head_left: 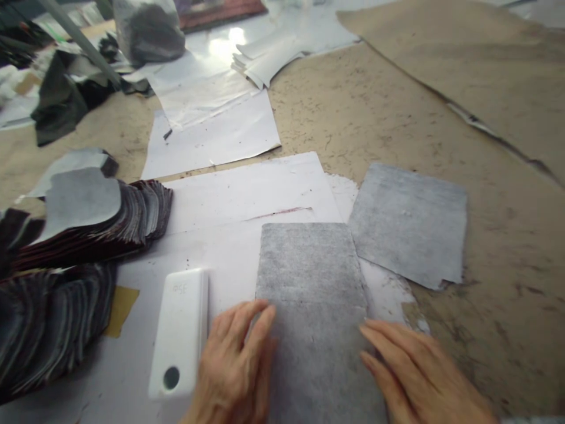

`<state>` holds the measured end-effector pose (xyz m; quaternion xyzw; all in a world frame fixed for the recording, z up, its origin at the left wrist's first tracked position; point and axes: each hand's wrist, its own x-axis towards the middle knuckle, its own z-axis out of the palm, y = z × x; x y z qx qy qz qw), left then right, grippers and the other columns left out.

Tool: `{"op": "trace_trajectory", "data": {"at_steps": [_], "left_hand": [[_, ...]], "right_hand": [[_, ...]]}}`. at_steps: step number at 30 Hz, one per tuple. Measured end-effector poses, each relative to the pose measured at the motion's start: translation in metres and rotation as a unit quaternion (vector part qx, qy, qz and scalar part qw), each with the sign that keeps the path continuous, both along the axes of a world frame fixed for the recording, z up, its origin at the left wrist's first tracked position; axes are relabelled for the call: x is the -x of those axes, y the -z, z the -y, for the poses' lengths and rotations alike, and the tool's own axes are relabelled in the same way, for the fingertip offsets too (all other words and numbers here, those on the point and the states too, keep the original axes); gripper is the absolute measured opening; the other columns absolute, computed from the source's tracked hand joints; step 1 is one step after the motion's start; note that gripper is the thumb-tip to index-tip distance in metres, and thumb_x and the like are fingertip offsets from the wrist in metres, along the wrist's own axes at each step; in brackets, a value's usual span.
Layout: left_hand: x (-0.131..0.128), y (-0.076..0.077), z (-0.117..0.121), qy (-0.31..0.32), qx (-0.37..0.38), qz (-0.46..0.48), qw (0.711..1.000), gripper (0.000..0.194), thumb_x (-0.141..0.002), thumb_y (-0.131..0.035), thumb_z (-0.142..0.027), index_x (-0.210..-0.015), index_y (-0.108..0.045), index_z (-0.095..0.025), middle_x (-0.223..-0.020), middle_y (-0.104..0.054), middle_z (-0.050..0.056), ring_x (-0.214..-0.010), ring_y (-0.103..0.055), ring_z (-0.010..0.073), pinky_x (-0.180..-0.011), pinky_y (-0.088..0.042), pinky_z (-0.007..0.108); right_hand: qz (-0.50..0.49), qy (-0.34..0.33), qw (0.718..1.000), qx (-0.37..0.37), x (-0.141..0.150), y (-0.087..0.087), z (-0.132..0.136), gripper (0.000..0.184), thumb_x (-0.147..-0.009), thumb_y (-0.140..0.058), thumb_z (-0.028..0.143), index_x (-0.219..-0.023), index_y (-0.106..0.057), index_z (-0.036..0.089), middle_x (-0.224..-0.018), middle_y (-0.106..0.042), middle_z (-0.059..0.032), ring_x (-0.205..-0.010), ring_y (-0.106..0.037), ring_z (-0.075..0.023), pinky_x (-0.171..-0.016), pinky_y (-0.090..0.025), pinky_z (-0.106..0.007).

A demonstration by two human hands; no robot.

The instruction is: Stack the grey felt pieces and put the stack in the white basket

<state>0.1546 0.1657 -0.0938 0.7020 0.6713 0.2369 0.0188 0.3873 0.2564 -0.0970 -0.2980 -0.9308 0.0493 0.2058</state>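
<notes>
Between the left hand [233,358] at its eight o'clock and the right hand [417,370] at its four, a gray sheet [313,274] is lying (whether either grip is clamping its edges, I can't say). A white device [179,330] is resting at nine, a loose gray piece [410,227] at two.

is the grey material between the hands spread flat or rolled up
Spread flat: the grey material shows its broad face between the left hand and right hand.
</notes>
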Motion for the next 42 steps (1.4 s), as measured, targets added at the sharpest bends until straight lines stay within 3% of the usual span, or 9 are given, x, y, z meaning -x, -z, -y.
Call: {"op": "trace_trajectory", "data": {"at_steps": [7,14,18,21,27,34,37,40,42], "left_hand": [[0.003,0.005,-0.031,-0.087,0.123,-0.001,0.989,0.039,-0.075,-0.056,-0.018,-0.113,-0.045,-0.017,-0.103,-0.055,0.01,-0.094,-0.052,0.0251,-0.076,-0.045,0.044],[0.004,0.003,-0.027,-0.174,0.203,0.084,0.96,0.014,-0.075,-0.057,-0.031,-0.075,-0.048,-0.021,-0.069,-0.05,-0.001,-0.066,-0.05,0.0172,-0.063,-0.04,0.034],[0.004,0.007,-0.017,-0.207,0.223,0.136,0.943,0.026,-0.082,-0.046,-0.04,-0.065,-0.046,-0.021,-0.059,-0.046,-0.003,-0.056,-0.047,0.0132,-0.055,-0.037,0.027],[0.003,0.007,-0.016,-0.231,0.237,0.166,0.929,0.026,-0.082,-0.044,-0.041,-0.066,-0.048,-0.021,-0.059,-0.046,-0.003,-0.056,-0.046,0.0131,-0.056,-0.036,0.027],[0.002,0.002,-0.024,-0.248,0.268,0.186,0.912,0.026,-0.08,-0.044,-0.037,-0.06,-0.042,-0.02,-0.058,-0.042,-0.003,-0.057,-0.044,0.0134,-0.055,-0.032,0.027],[-0.004,0.005,-0.024,-0.243,0.251,0.122,0.929,0.021,-0.08,-0.044,-0.033,-0.063,-0.045,-0.021,-0.059,-0.046,-0.002,-0.058,-0.047,0.016,-0.059,-0.036,0.031],[-0.005,0.008,-0.023,-0.246,0.183,0.071,0.949,0.009,-0.078,-0.049,-0.029,-0.076,-0.049,-0.021,-0.069,-0.052,0.0,-0.066,-0.051,0.0179,-0.062,-0.04,0.033],[0.0,0.009,-0.025,-0.205,0.115,0.046,0.971,0.031,-0.074,-0.053,-0.023,-0.104,-0.047,-0.023,-0.096,-0.057,0.004,-0.083,-0.053,0.021,-0.073,-0.043,0.038],[0.004,0.009,-0.028,-0.169,0.117,0.05,0.977,0.039,-0.073,-0.053,-0.017,-0.111,-0.044,-0.025,-0.104,-0.056,0.004,-0.089,-0.052,0.0219,-0.077,-0.042,0.04]], "right_hand": [[-0.022,0.046,0.997,0.064,0.027,-0.007,-0.035,0.02,-0.084,-0.044,0.017,-0.102,-0.054,0.014,-0.097,-0.059,-0.0084,-0.09,-0.055,-0.0215,-0.078,-0.047,-0.037],[-0.016,0.145,0.976,0.165,0.028,-0.011,-0.036,0.006,-0.073,-0.05,0.024,-0.076,-0.054,0.02,-0.065,-0.056,0.0003,-0.057,-0.054,-0.014,-0.048,-0.044,-0.025],[-0.034,0.213,0.96,0.178,0.026,-0.007,-0.024,0.028,-0.082,-0.048,0.04,-0.061,-0.051,0.021,-0.051,-0.053,0.0038,-0.043,-0.051,-0.0111,-0.041,-0.04,-0.023],[-0.07,0.227,0.956,0.172,0.026,-0.005,-0.019,0.032,-0.086,-0.043,0.039,-0.063,-0.055,0.021,-0.055,-0.058,0.0038,-0.045,-0.055,-0.0106,-0.044,-0.041,-0.022],[-0.076,0.214,0.955,0.189,0.032,-0.008,-0.025,0.032,-0.085,-0.043,0.036,-0.057,-0.051,0.022,-0.05,-0.055,0.0045,-0.042,-0.052,-0.0106,-0.041,-0.038,-0.023],[-0.015,0.217,0.969,0.12,0.03,-0.003,-0.018,0.032,-0.087,-0.04,0.034,-0.058,-0.046,0.021,-0.052,-0.05,0.0029,-0.045,-0.05,-0.0121,-0.044,-0.037,-0.026],[-0.002,0.192,0.98,0.045,0.029,-0.004,-0.022,0.022,-0.086,-0.04,0.031,-0.079,-0.056,0.018,-0.072,-0.058,-0.003,-0.068,-0.057,-0.0184,-0.056,-0.044,-0.03],[-0.003,0.09,0.995,0.039,0.028,-0.006,-0.035,0.027,-0.083,-0.041,0.019,-0.106,-0.053,0.013,-0.102,-0.058,-0.0075,-0.095,-0.054,-0.0212,-0.079,-0.045,-0.034],[0.004,0.046,0.997,0.068,0.028,-0.007,-0.045,0.031,-0.079,-0.042,0.014,-0.108,-0.052,0.013,-0.105,-0.058,-0.007,-0.097,-0.053,-0.0203,-0.082,-0.045,-0.034]]}}
